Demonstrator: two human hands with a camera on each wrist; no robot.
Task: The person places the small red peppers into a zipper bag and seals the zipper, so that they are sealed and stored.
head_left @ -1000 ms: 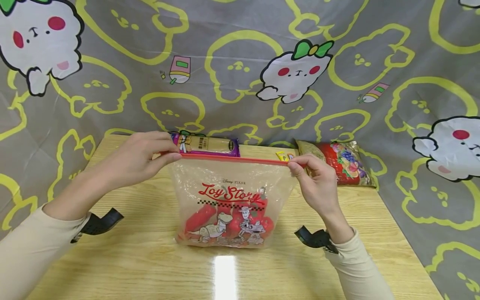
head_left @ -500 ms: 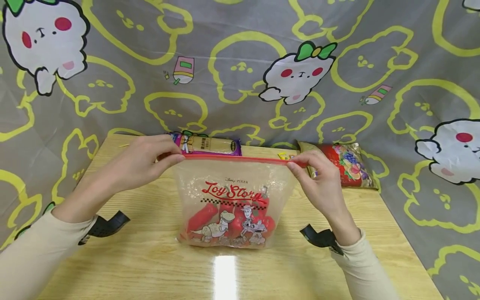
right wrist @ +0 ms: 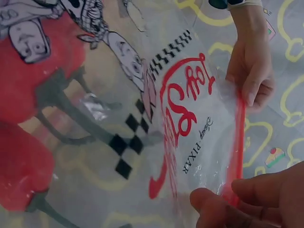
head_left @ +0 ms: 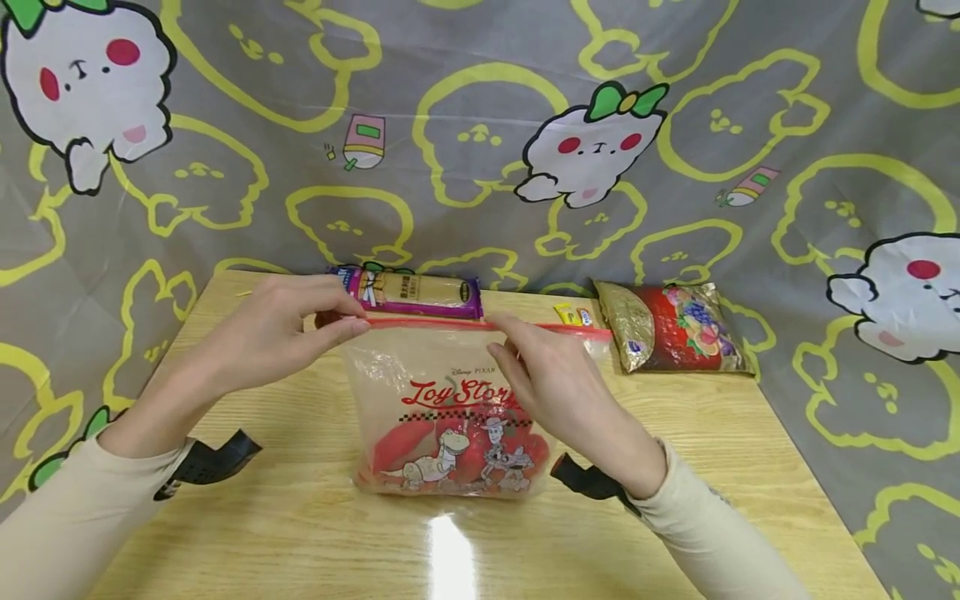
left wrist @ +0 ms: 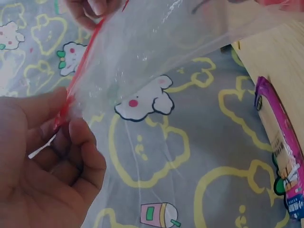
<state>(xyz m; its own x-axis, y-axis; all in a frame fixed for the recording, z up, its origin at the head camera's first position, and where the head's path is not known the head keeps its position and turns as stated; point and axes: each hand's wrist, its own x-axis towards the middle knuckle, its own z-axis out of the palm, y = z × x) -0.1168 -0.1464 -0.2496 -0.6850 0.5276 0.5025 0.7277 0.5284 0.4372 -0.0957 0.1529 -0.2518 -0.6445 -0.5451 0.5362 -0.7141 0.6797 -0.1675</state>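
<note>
A translucent zip bag with "Toy Story" print stands upright on the table, its red zip strip along the top. Red peppers with green stems show through its side. My left hand pinches the strip's left end between thumb and finger, as the left wrist view also shows. Around the middle of the strip, my right hand pinches it with thumb and forefinger. The strip's right end extends free beyond that hand.
Behind the bag lies a purple pasta packet. A gold and red fruit-print bag rests at the back right, beside a small yellow packet. Patterned grey cloth hangs around the wooden table.
My right hand has moved left along the red strip from its right end to about its middle, uncovering that end. The left hand stays at the left end.
</note>
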